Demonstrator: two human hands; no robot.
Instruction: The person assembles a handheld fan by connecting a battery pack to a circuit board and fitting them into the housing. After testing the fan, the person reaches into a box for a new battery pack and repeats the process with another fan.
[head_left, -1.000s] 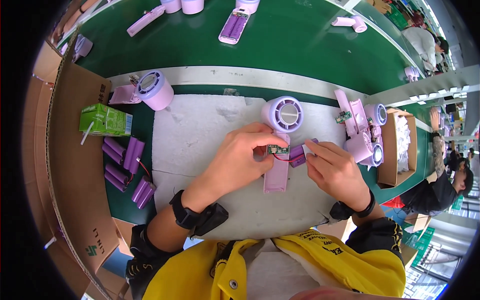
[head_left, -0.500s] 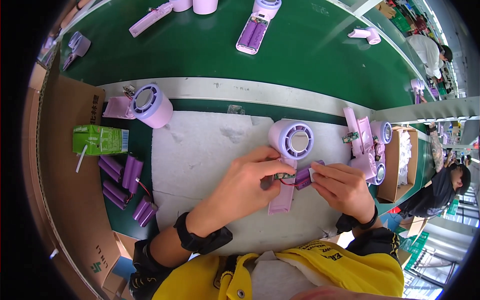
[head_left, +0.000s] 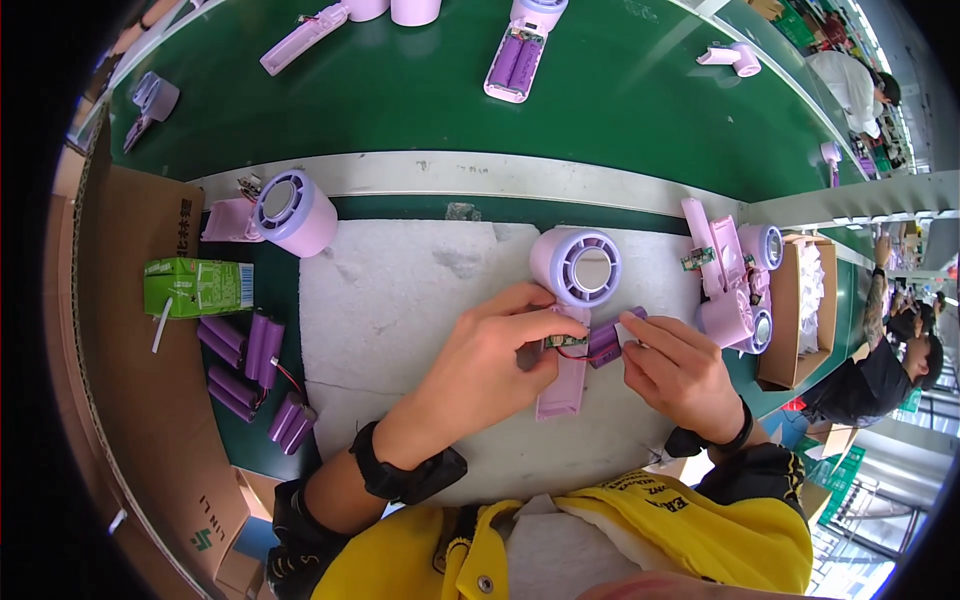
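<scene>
My left hand [head_left: 497,343] pinches a small green circuit board [head_left: 566,341] between thumb and index finger. The board sits over the open handle of a pink handheld fan [head_left: 562,390], whose round lilac-rimmed head [head_left: 590,268] points away from me. My right hand [head_left: 683,373] is closed on a purple two-cell battery pack [head_left: 606,343], just right of the handle. A small white piece [head_left: 630,327] shows at its fingertips. A red wire [head_left: 573,356] runs between the board and the pack. The fan lies on a white foam mat [head_left: 420,300].
Loose purple battery packs [head_left: 264,350] and a green drink carton [head_left: 198,287] stand left, beside a cardboard box [head_left: 150,400]. Another fan [head_left: 297,213] is at the mat's far left corner. Opened fans [head_left: 725,315] and a carton [head_left: 808,340] are right. Beyond a metal rail [head_left: 450,168], fans lie on a green surface [head_left: 400,100].
My left index finger has stretched farther right over the circuit board. The right hand keeps its grip on the battery pack, and the view has shifted slightly.
</scene>
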